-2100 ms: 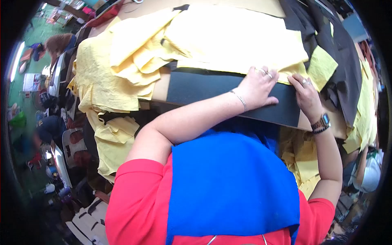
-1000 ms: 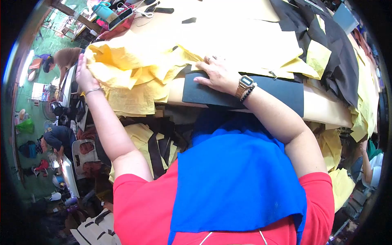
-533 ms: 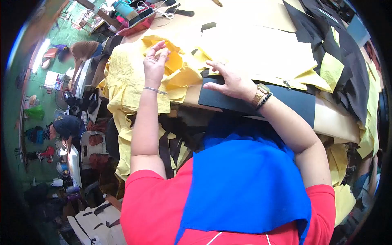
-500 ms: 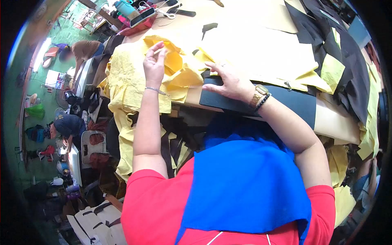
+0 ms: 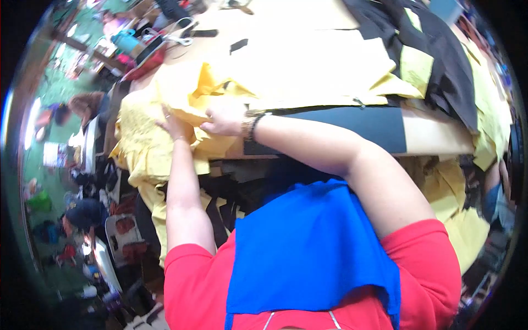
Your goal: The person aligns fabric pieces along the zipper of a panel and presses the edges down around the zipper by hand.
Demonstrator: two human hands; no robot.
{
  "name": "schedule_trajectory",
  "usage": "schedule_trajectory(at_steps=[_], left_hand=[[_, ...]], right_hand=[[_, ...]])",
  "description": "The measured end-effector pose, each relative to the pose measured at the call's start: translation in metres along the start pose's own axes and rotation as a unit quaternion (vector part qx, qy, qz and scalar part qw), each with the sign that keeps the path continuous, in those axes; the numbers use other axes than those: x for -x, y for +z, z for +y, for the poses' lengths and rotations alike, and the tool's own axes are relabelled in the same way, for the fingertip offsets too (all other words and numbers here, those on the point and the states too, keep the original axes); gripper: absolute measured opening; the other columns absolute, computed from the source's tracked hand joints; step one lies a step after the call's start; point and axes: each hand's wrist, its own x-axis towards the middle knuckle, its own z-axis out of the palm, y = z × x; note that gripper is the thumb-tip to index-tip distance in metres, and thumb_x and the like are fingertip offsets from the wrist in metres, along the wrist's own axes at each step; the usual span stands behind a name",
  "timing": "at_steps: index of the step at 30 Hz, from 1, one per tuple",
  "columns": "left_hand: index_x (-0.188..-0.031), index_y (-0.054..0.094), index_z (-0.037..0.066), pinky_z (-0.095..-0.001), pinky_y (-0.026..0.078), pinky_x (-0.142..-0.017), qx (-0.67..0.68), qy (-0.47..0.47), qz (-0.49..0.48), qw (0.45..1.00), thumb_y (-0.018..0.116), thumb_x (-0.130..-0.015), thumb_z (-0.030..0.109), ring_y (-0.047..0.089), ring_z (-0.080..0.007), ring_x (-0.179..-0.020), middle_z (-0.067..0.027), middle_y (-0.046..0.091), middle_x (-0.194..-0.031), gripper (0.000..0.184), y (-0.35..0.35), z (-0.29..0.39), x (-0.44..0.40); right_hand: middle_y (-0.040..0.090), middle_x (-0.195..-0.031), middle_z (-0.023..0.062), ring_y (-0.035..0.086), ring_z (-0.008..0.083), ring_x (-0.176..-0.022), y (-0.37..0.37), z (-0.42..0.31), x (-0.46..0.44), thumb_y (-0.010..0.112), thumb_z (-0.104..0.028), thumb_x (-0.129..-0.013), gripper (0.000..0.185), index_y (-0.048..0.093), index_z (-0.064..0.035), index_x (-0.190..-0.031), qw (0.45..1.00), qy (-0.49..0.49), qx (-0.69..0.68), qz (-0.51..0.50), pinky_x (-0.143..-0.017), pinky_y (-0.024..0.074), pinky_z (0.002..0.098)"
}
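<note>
Your left hand (image 5: 176,129) lies on the yellow cloth (image 5: 144,124), its fingers spread and loose. This cloth is bunched on the table (image 5: 437,132), at your left. Your right hand (image 5: 224,121) touches its fold; whether it pinches, I cannot tell.

Blur softens my left hand (image 5: 176,126) and right hand (image 5: 224,120); I can't tell whether either grips the yellow cloth (image 5: 144,126). My right forearm (image 5: 311,135) hides part of the dark board (image 5: 379,124). The bottom edge cuts off my red shirt (image 5: 201,286). Leftward, a dark-clad person (image 5: 87,213) is smeared, details lost.
</note>
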Motion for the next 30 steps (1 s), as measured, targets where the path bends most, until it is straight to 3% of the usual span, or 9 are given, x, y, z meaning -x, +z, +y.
schedule_trajectory(at_steps=[6, 7, 8, 13, 14, 20, 24, 29, 30], left_hand=[[-0.16, 0.036, 0.026, -0.0784, 0.013, -0.115, 0.129, -0.002, -0.007, 0.992, 0.043, -0.104, 0.046, 0.013, -0.0268, -0.16, -0.0052, 0.023, -0.171, 0.06, 0.008, -0.004, -0.02], [-0.16, 0.035, 0.027, -0.078, 0.013, -0.115, 0.17, -0.01, -0.001, 0.985, 0.04, -0.105, 0.048, 0.013, -0.0264, -0.16, -0.0054, 0.023, -0.171, 0.059, 0.006, -0.002, -0.018], [-0.161, 0.033, 0.031, -0.0771, 0.01, -0.116, 0.171, -0.002, -0.016, 0.985, 0.03, -0.108, 0.053, 0.014, -0.0272, -0.159, -0.0061, 0.019, -0.172, 0.058, -0.009, -0.003, -0.011], [-0.163, 0.028, 0.033, -0.0756, 0.008, -0.117, 0.198, -0.014, -0.035, 0.98, 0.027, -0.104, 0.066, 0.016, -0.0279, -0.159, -0.0074, 0.017, -0.173, 0.068, -0.019, -0.004, -0.012], [-0.163, 0.028, 0.034, -0.0754, 0.007, -0.118, 0.204, -0.014, -0.035, 0.978, 0.028, -0.103, 0.068, 0.016, -0.028, -0.159, -0.0074, 0.017, -0.173, 0.069, -0.016, -0.005, -0.013], [-0.156, 0.043, 0.031, -0.0758, 0.004, -0.118, 0.446, -0.034, 0.051, 0.893, 0.037, -0.104, 0.064, 0.019, -0.0281, -0.158, -0.0089, 0.027, -0.17, 0.062, -0.029, 0.002, -0.006], [-0.125, 0.067, 0.005, -0.0449, 0.042, -0.106, 0.567, 0.155, 0.383, 0.713, 0.066, -0.099, 0.026, 0.064, -0.0322, -0.115, -0.013, 0.07, -0.121, 0.033, -0.121, 0.04, 0.074], [-0.117, 0.07, 0.008, -0.0437, 0.046, -0.095, 0.66, 0.305, 0.12, 0.675, 0.069, -0.093, 0.035, 0.067, -0.0326, -0.104, -0.0141, 0.072, -0.105, 0.036, -0.214, 0.101, 0.176], [-0.119, 0.071, 0.011, -0.0426, 0.047, -0.093, 0.641, 0.317, 0.159, 0.681, 0.07, -0.092, 0.03, 0.067, -0.0311, -0.102, -0.0123, 0.071, -0.107, 0.033, -0.222, 0.115, 0.182]], right_hand=[[0.07, -0.083, 0.014, 0.07, 0.0253, -0.081, -0.014, 0.0, 0.045, 0.056, -0.037, -0.096, 0.033, 0.067, -0.0065, -0.098, 0.955, -0.072, -0.278, 0.079, -0.073, 0.0529, 0.0416], [0.052, -0.07, -0.0026, 0.048, 0.0069, -0.067, -0.029, 0.001, 0.07, 0.056, -0.037, -0.103, 0.034, 0.063, -0.0056, -0.092, 0.897, -0.049, -0.439, 0.026, -0.059, 0.0426, 0.0289], [0.052, -0.074, -0.0077, 0.047, 0.0026, -0.068, -0.023, 0.02, 0.078, 0.057, -0.036, -0.104, 0.033, 0.065, -0.0059, -0.094, 0.869, -0.066, -0.489, 0.032, -0.057, 0.0398, 0.0247], [0.068, -0.1, -0.0015, 0.06, 0.0063, -0.087, -0.068, 0.074, 0.207, 0.065, -0.031, -0.098, 0.039, 0.067, 0.0007, -0.12, 0.891, 0.083, -0.441, 0.063, -0.075, 0.051, 0.0251], [0.062, -0.085, -0.0046, 0.053, 0.0052, -0.077, -0.062, 0.087, 0.226, 0.063, -0.03, -0.098, 0.03, 0.071, -0.002, -0.106, 0.897, 0.06, -0.413, 0.148, -0.066, 0.0456, 0.0249], [0.068, -0.09, -0.0032, 0.058, 0.0024, -0.08, -0.065, 0.13, 0.316, 0.064, -0.028, -0.102, 0.031, 0.07, 0.0017, -0.107, 0.848, 0.234, -0.453, 0.146, -0.071, 0.0504, 0.0228], [0.067, -0.084, -0.0051, 0.056, 0.0009, -0.071, -0.061, 0.131, 0.329, 0.064, -0.029, -0.103, 0.031, 0.07, 0.0011, -0.099, 0.862, 0.249, -0.408, 0.169, -0.063, 0.0485, 0.0214], [0.059, -0.074, -0.0063, 0.048, 0.0006, -0.067, -0.063, 0.124, 0.322, 0.066, -0.029, -0.102, 0.033, 0.067, 0.0017, -0.089, 0.913, 0.243, -0.296, 0.138, -0.058, 0.0431, 0.0231], [0.057, -0.073, -0.0074, 0.046, 0.0001, -0.067, -0.062, 0.121, 0.319, 0.066, -0.029, -0.102, 0.034, 0.066, 0.0018, -0.088, 0.923, 0.238, -0.274, 0.125, -0.057, 0.0417, 0.0224]])
